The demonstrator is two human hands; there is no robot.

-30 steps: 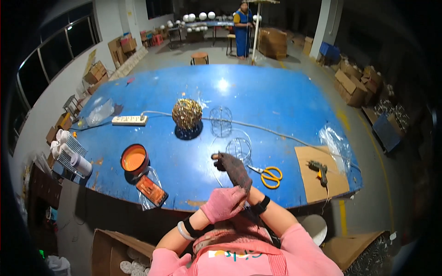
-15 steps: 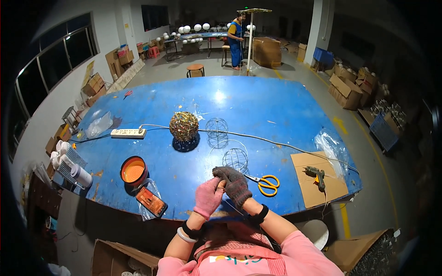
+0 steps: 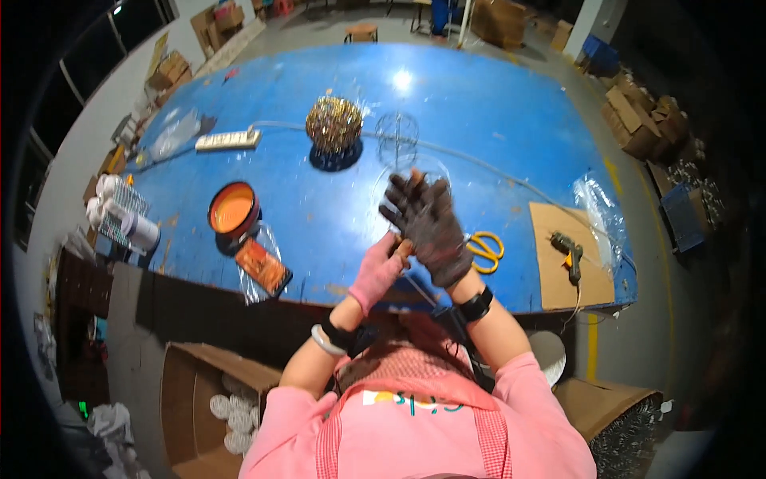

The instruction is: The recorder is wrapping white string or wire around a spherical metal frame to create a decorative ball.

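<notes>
Wire-frame sphere (image 3: 411, 177), clear and nearly round with no marked long axis, sits just behind the raised right hand (image 3: 427, 227), on its far side, and is partly hidden by it; whether the hand touches it I cannot tell; that dark-gloved hand is spread, fingers fanned; the pink-gloved left hand (image 3: 379, 267) pinches at the heel of the right glove, nearer the body; a second wire sphere (image 3: 396, 136) and a gold-beaded ball (image 3: 333, 125) stand farther off on the blue table (image 3: 495, 120); yellow scissors (image 3: 484, 249) lie right, an orange bowl (image 3: 233, 210) left; cardboard boxes (image 3: 642, 120) line the room.
</notes>
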